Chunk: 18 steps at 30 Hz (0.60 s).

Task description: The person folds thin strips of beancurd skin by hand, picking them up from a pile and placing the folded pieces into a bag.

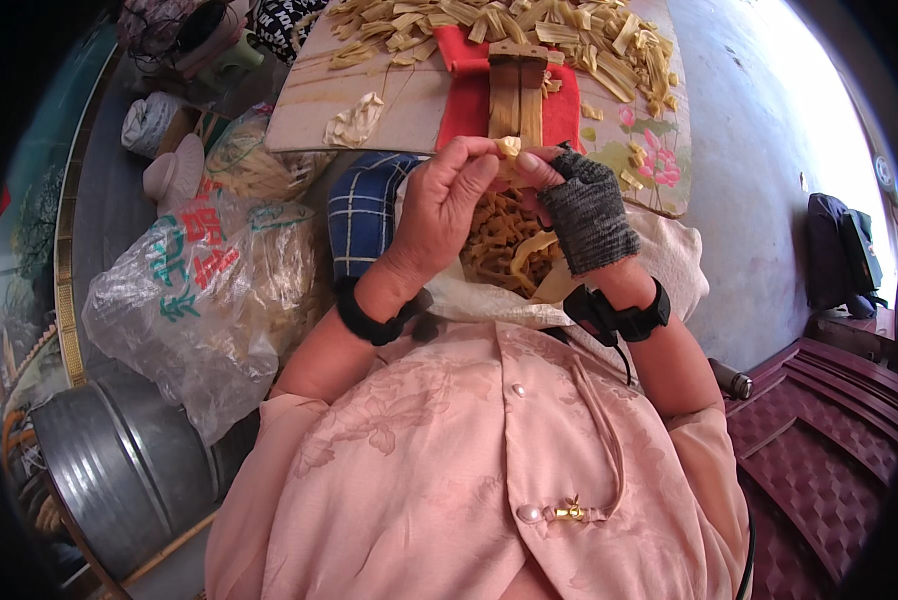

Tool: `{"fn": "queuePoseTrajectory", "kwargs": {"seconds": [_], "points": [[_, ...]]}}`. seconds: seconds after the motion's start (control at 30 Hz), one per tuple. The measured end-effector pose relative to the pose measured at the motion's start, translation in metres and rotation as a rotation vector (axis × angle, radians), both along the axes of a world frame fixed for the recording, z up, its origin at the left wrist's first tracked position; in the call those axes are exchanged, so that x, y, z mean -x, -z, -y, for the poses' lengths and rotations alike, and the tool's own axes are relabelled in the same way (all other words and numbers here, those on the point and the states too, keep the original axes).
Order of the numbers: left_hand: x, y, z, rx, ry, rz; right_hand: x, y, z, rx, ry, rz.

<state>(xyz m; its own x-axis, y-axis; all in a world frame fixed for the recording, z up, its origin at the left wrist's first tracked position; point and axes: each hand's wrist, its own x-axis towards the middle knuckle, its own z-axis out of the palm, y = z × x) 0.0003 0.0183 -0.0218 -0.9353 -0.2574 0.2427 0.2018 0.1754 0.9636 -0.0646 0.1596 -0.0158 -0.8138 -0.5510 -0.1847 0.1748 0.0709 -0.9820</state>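
Between the fingertips of my bare left hand is a small pale yellow folded strip, which looks like dried plant material. My right hand, in a dark grey fingerless knitted glove, pinches near the same piece from the other side. Just beyond the hands, a wooden block with a lengthwise groove rests on a red cloth on the table. Below the hands, a white cloth sack in the lap holds many brownish-yellow curled pieces, partly hidden by the hands.
Flat yellowish strips lie heaped across the far part of the table. A crumpled whitish piece lies at its left. Clear plastic bags and a metal drum stand left. A metal flask lies at the right.
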Motion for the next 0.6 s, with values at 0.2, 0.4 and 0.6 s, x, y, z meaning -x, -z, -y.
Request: {"fn": "queuePoseTrajectory", "kwargs": {"seconds": [0.2, 0.4, 0.6], "points": [[0.009, 0.008, 0.026, 0.17, -0.054, -0.067, 0.025, 0.023, -0.014, 0.153, 0.073, 0.231], [0.012, -0.001, 0.04, 0.298, -0.123, -0.088, 0.024, 0.017, -0.013, 0.073, 0.17, 0.133], [0.004, -0.012, -0.002, 0.713, -0.032, -0.196, 0.011, 0.024, -0.001, 0.053, -0.015, -0.024]]}}
